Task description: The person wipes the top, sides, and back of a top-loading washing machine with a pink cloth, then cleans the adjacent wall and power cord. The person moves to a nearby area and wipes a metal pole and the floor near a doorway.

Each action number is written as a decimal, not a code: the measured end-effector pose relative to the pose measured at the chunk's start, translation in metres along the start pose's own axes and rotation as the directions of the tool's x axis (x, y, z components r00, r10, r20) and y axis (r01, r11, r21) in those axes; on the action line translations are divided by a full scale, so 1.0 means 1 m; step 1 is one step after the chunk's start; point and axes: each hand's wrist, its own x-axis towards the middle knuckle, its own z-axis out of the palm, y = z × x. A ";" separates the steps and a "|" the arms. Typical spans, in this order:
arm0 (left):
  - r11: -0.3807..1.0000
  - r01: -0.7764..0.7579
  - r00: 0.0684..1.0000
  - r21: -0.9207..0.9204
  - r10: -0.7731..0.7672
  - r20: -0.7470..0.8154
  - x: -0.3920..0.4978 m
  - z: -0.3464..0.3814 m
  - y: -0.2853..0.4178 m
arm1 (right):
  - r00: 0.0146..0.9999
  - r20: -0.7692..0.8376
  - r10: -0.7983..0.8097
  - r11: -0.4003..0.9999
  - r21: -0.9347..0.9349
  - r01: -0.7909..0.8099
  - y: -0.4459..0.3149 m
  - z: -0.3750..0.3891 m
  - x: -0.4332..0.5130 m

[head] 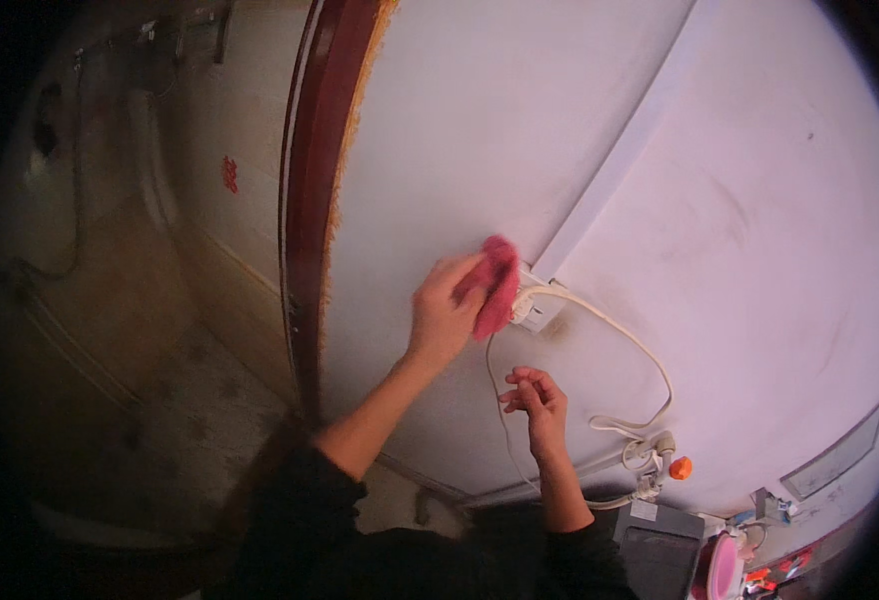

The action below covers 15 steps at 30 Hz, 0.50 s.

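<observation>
My left hand [443,304] grips a crumpled pink cloth [496,289] just left of a white wall socket [541,311]. The cloth hides part of the socket; whether it presses on the wall or the plug I cannot tell. A white plug [522,305] sits in the socket, and a cream power cord [619,330] loops from it to the right and down. Below the socket, my right hand [537,401] is raised with bent, parted fingers and nothing in them. A thin cable [501,420] hangs beside its fingertips. Dark smudges mark the wall under the socket.
White cable trunking [619,157] runs up from the socket. Left stands a dark red door frame [316,187], beyond it a dim tiled room. Lower right are a pipe valve with an orange handle [680,469], a dark grey appliance [661,547] and a pink basin [723,566].
</observation>
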 end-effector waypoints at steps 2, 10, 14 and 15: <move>0.989 -0.137 0.988 -0.049 0.140 0.059 0.019 0.017 -0.014 | 0.997 -0.032 -0.072 0.997 -0.005 0.071 -0.004 0.004 0.005; 0.955 0.136 0.921 0.265 -0.220 0.320 -0.048 -0.019 -0.067 | 0.921 -0.315 -0.230 0.972 -0.116 0.203 -0.032 0.028 0.055; 0.992 0.057 0.995 0.110 -0.066 0.073 -0.004 -0.026 -0.024 | 0.891 -0.339 -0.303 0.943 -0.244 0.228 -0.029 0.032 0.068; 0.995 -0.050 0.996 0.089 0.043 0.078 0.013 -0.023 -0.009 | 0.891 -0.357 -0.282 0.952 -0.221 0.213 -0.028 0.032 0.069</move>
